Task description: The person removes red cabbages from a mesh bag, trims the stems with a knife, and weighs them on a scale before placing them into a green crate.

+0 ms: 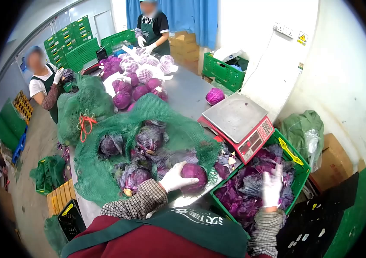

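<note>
My left hand [175,179], in a white glove, is closed on a peeled red cabbage [194,177] at the table's near edge. Behind and left of it, several red cabbages with dark outer leaves [136,177] lie on and partly under a green mesh sack [99,182]. Over a green crate [302,176] heaped with purple cabbage leaves [245,189], my gloved right hand [272,187] has its fingers stretched out and apart, somewhat smeared by motion. Nothing shows in that hand.
A red scale [236,118] stands right of the table [187,92], with a cabbage [215,96] beside it. Farther back are cabbages in foam nets [146,64] and two people [152,32] [43,81]. A full mesh sack [84,103] stands left.
</note>
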### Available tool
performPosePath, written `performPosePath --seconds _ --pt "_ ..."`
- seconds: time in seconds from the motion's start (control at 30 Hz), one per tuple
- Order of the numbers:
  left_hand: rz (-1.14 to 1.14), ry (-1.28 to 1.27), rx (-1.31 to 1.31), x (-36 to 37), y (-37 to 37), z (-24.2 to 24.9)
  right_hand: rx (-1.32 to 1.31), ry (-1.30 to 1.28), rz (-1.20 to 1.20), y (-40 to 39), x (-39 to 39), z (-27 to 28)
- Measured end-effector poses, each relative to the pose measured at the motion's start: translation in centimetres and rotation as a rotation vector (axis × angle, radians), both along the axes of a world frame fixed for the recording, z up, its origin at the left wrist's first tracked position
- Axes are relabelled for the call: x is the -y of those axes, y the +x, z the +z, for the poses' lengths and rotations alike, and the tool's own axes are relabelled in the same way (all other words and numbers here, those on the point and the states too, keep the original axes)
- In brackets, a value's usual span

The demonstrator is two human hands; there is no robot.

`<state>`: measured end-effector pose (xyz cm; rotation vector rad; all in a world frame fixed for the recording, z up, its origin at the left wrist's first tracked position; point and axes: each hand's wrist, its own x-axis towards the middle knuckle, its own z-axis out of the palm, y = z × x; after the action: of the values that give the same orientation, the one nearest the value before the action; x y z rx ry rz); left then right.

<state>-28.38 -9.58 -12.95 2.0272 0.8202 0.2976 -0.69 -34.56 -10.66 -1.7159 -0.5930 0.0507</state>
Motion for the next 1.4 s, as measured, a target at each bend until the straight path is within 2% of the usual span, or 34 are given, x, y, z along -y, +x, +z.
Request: performPosePath --seconds 0.03,0.1,0.13,0.17,0.2,0.23,0.33,0.4,0.5,0.6,0.67,0.7,0.77,0.83,0.87,0.9,0.97,1.03,1.07,1.1,1.17,1.2,1.23,1.27,1.33,1.37,1.4 --pt "-0.025 0.094 -0.051 0.7 0.1 0.9 0.045 -0.151 0.074 -3.3 -1.3 2.9" --pt "-0.044 0.083 -0.038 1.1 0.5 1.7 0.187 -0.022 0.454 -7.9 -4.6 2.8" --pt "-0.050 0.087 -0.042 1.1 0.6 1.9 -0.067 0.024 0.542 -9.8 -6.1 0.2" --pt "-0.053 0.092 -0.049 1.1 0.5 2.0 0.030 -0.084 0.612 -10.7 -7.3 -0.7" --pt "-0.067 0.141 -0.025 1.2 0.5 1.9 0.176 -0.085 0.662 -11.6 -8.2 0.0" --pt "-0.089 0.184 -0.009 1.1 0.6 1.3 0.335 -0.105 0.676 -11.8 -8.9 -0.5" --pt "-0.187 0.162 -0.037 1.3 1.1 3.0 0.441 -0.164 0.705 -11.4 -9.4 0.9" --pt "-0.224 0.257 -0.042 1.0 1.7 2.5 0.470 -0.221 0.738 -10.6 -9.2 1.5" --pt "-0.287 0.267 -0.100 0.6 2.8 2.9 0.667 -0.207 0.737 -9.8 -9.1 1.9" --pt "-0.310 0.259 -0.200 1.4 3.3 5.1 0.692 -0.147 0.604 -9.1 -9.8 1.0" --pt "-0.324 0.379 -0.128 1.9 3.4 4.3 0.703 -0.139 0.486 -8.5 -10.5 1.1" --pt "-0.329 0.438 -0.095 2.2 3.3 3.8 0.684 -0.232 0.356 -7.8 -10.9 0.4" --pt "-0.339 0.448 -0.071 3.2 2.9 3.7 0.468 -0.087 0.230 -5.6 -11.5 0.1" --pt "-0.366 0.444 0.033 3.6 2.4 3.1 0.465 -0.118 0.147 -4.1 -10.5 -0.5" --pt "-0.367 0.454 0.065 3.9 2.0 3.2 0.360 -0.120 0.152 -4.2 -9.6 -0.4" --pt "-0.378 0.431 0.081 4.0 1.9 2.9 0.500 -0.211 0.110 -3.2 -8.6 -1.9" --pt "-0.408 0.501 0.126 4.3 1.8 2.7 0.176 -0.137 0.070 -2.9 -7.0 -2.9" --pt "-0.359 0.483 0.089 3.9 1.7 2.5 0.127 -0.114 -0.130 -0.1 -4.9 -5.6" --pt "-0.338 0.459 0.092 3.5 1.7 1.8 -0.046 -0.021 -0.135 2.0 -3.5 -7.9" --pt "-0.310 0.412 0.070 3.2 1.6 1.8 0.044 0.063 -0.016 2.8 -2.5 -7.8" --pt "-0.301 0.401 0.031 2.8 1.6 2.0 0.048 -0.123 0.090 0.8 -2.0 -4.6" --pt "-0.314 0.414 0.026 2.8 1.6 2.1 0.112 -0.144 0.156 0.3 -2.2 -5.7" --pt "-0.325 0.427 0.025 2.9 1.9 2.2 -0.182 0.158 0.299 -0.7 -3.3 -6.9" --pt "-0.334 0.441 0.026 3.0 2.1 2.3 -0.211 -0.255 0.310 -4.2 -3.7 0.1" --pt "-0.347 0.489 0.066 3.8 2.3 2.4 -0.481 -0.209 0.509 -6.7 -5.4 0.9" --pt "-0.354 0.515 0.081 4.3 2.2 2.5 -0.517 -0.241 0.575 -7.6 -6.5 1.3" --pt "-0.363 0.530 0.067 4.7 2.2 2.6 -0.436 -0.271 0.588 -8.3 -7.2 0.7"
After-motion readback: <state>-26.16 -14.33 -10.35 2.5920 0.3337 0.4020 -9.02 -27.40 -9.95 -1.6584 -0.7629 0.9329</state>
